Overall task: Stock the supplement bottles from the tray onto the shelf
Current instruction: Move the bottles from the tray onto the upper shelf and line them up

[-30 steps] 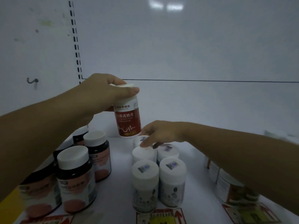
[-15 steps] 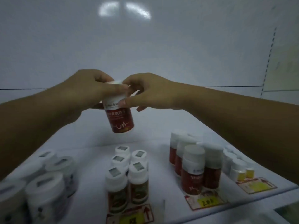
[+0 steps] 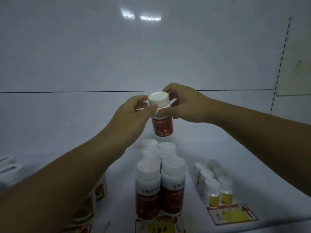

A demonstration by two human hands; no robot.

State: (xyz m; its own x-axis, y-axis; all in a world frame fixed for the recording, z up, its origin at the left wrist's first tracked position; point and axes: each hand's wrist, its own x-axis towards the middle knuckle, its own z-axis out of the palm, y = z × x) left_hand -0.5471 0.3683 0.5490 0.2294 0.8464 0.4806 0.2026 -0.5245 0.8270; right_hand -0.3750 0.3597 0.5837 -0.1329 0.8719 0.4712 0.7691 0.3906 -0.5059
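A red-labelled supplement bottle (image 3: pixel 162 126) with a white cap hangs in the air above the white shelf (image 3: pixel 227 148). My left hand (image 3: pixel 133 113) grips its neck from the left and my right hand (image 3: pixel 183 105) grips it from the right, both just under the cap. Directly below stand two rows of matching red bottles (image 3: pixel 159 185) with white caps, running front to back. No tray is in view.
Small yellow-labelled bottles (image 3: pixel 213 184) stand in rows to the right, behind a price tag (image 3: pixel 232 214). Another price tag (image 3: pixel 158 227) lies at the shelf's front edge. More bottles (image 3: pixel 99 190) are partly hidden under my left forearm. The shelf's back wall is white.
The view swung right along the shelf. My right hand left the white bottles and joined my left on the red bottle, which now hangs over the red rows with its cap towards me.
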